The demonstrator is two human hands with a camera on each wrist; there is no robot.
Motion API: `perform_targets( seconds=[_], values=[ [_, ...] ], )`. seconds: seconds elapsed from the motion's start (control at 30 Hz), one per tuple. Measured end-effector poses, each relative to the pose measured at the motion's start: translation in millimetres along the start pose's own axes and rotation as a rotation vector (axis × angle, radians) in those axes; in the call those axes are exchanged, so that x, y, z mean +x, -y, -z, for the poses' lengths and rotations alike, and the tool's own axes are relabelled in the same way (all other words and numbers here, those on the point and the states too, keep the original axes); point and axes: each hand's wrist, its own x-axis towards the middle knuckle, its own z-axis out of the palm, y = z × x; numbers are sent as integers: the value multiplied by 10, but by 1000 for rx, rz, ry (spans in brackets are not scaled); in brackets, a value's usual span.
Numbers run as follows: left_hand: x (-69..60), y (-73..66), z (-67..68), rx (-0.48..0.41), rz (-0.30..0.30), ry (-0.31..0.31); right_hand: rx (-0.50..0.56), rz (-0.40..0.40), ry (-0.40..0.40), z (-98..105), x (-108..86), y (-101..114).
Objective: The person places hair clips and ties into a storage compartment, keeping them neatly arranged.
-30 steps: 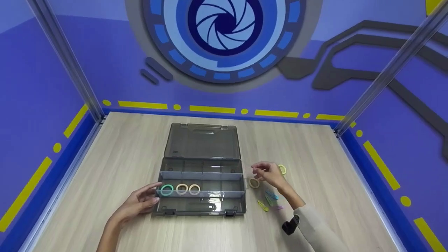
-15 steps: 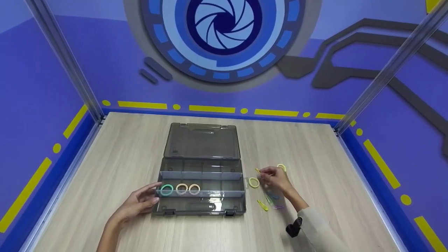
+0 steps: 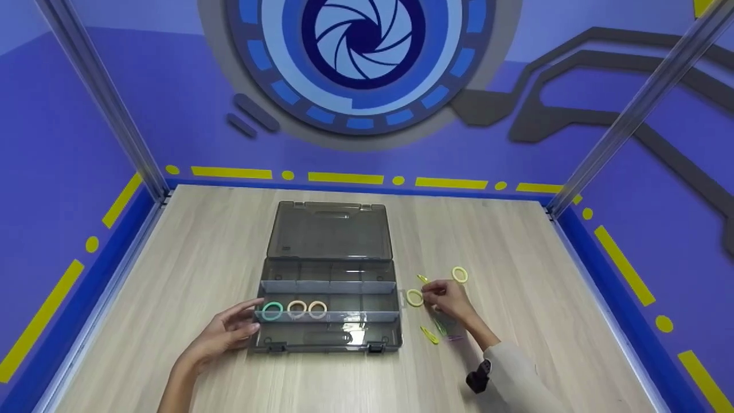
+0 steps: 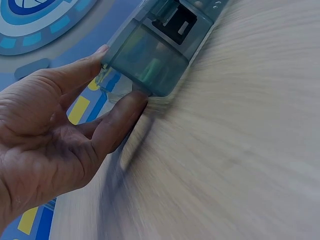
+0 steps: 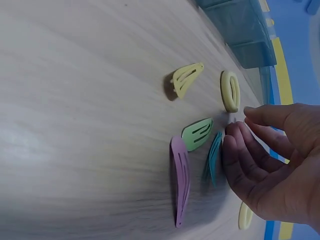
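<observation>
We are resting our left hand, thumb and fingers apart, against the left side of the open grey box, whose middle compartment is holding three rings. Our right hand is hovering with fingertips apart; a yellow ring is lying just beside them, between hand and box. Yellow clips, a green clip and a purple clip are lying nearby, a second yellow ring beyond. The right wrist view is revealing a teal clip the head view is barely showing.
</observation>
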Motion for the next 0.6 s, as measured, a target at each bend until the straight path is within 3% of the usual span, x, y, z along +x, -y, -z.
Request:
perform_targets(
  seconds=[0.33, 0.6],
  values=[
    [-7, -22, 2, 4, -9, 3, -82, 93, -55, -86, 14, -7],
    [-13, -25, -13, 0, 7, -17, -189, 68, -159, -197, 11, 5]
  ],
)
